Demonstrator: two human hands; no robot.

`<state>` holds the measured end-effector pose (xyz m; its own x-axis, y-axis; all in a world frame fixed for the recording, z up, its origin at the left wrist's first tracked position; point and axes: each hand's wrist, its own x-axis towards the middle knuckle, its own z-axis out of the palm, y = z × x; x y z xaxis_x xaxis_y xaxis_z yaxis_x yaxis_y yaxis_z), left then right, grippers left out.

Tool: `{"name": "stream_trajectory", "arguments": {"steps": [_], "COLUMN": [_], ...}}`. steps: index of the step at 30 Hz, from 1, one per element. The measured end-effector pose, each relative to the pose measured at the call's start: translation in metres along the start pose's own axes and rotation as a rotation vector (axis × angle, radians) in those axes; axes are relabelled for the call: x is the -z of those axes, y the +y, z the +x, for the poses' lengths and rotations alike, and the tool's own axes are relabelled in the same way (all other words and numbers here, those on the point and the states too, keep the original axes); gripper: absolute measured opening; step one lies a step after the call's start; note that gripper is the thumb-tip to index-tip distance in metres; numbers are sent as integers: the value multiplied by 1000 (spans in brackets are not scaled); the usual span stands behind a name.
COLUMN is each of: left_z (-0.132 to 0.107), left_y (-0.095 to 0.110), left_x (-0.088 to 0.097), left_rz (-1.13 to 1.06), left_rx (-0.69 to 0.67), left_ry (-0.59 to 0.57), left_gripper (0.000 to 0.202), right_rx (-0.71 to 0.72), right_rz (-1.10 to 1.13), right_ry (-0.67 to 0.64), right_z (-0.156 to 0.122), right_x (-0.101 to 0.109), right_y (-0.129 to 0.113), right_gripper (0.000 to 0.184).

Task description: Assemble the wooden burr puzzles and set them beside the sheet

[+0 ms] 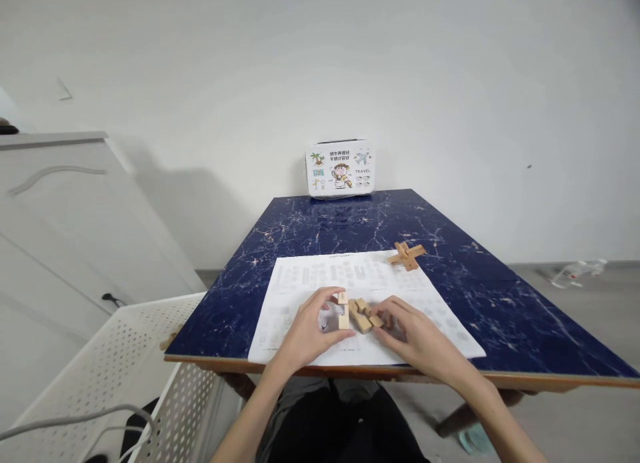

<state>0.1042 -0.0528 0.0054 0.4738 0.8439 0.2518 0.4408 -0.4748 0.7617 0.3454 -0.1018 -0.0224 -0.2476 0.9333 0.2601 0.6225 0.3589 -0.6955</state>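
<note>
My left hand (311, 323) pinches a notched wooden puzzle piece (343, 316) upright between thumb and fingers, over the printed sheet (290, 276). Just right of it, several notched wooden blocks (361, 319) sit close together above the paper; whether they interlock I cannot tell. My right hand (405, 326) has its thumb and fingertips closed on the right end of these blocks, at a small block (376, 321). A cross-shaped wooden puzzle (407, 255) rests at the sheet's far right corner, apart from both hands.
The sheet lies on a blue marble-patterned table (240, 276). A white cartoon-printed case (341, 169) stands at the table's far edge against the wall. Left of the table are a white perforated basket (115, 336) with cables and a white cabinet (75, 236). A plastic bottle (577, 273) lies on the floor.
</note>
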Motion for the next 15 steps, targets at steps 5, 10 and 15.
{"name": "stream_trajectory", "arguments": {"steps": [5, 10, 15], "left_z": [0, 0, -1], "left_y": [-3, -5, -3], "left_x": [0, -1, -1], "left_rz": [4, 13, 27], "left_rx": [19, -1, -2], "left_ry": [2, 39, 47], "left_gripper": [66, 66, 63], "right_rx": [-1, -24, -83], "right_rz": [-80, -80, -16], "right_ry": [59, 130, 170], "right_z": [-1, -1, -2], "right_x": [-3, -10, -11], "right_y": [8, 14, 13], "right_gripper": [19, 16, 20]}}
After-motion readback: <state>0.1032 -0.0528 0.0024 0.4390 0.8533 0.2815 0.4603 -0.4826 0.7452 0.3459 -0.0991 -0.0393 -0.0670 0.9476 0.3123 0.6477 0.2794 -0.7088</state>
